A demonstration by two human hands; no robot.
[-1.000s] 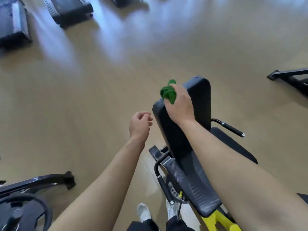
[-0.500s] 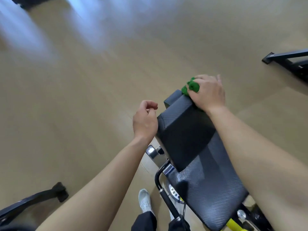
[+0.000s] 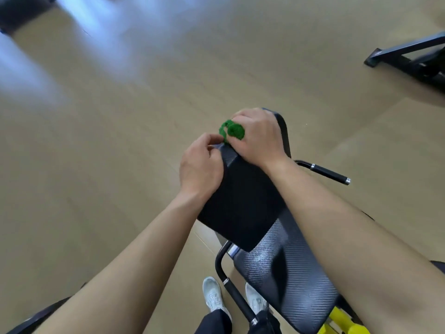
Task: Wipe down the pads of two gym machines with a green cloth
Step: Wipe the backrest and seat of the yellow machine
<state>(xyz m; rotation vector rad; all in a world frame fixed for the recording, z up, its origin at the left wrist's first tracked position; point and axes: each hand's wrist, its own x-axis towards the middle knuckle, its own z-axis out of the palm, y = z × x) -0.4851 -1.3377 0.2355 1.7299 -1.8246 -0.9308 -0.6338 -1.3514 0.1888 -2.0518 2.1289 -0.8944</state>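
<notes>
A black back pad (image 3: 243, 203) of a gym machine stands upright in the middle of the view, with a textured black seat pad (image 3: 289, 278) below it. My right hand (image 3: 257, 138) rests on the top of the back pad and clutches a bunched green cloth (image 3: 232, 131), which pokes out between its fingers. My left hand (image 3: 201, 167) sits against the pad's upper left corner, fingers curled at the corner just below the cloth. Whether it pinches the pad or the cloth is unclear.
Black handles stick out at the seat's right (image 3: 330, 173) and front left (image 3: 237, 297). A yellow frame part (image 3: 342, 321) shows at the bottom. Another machine's dark base (image 3: 409, 54) lies at the upper right, dark equipment at the top left (image 3: 16, 13). My shoes (image 3: 213, 295) stand on the tan floor.
My left hand has moved up and right onto the pad's top left corner, close to the cloth. My right hand with the cloth stays on the pad's top.
</notes>
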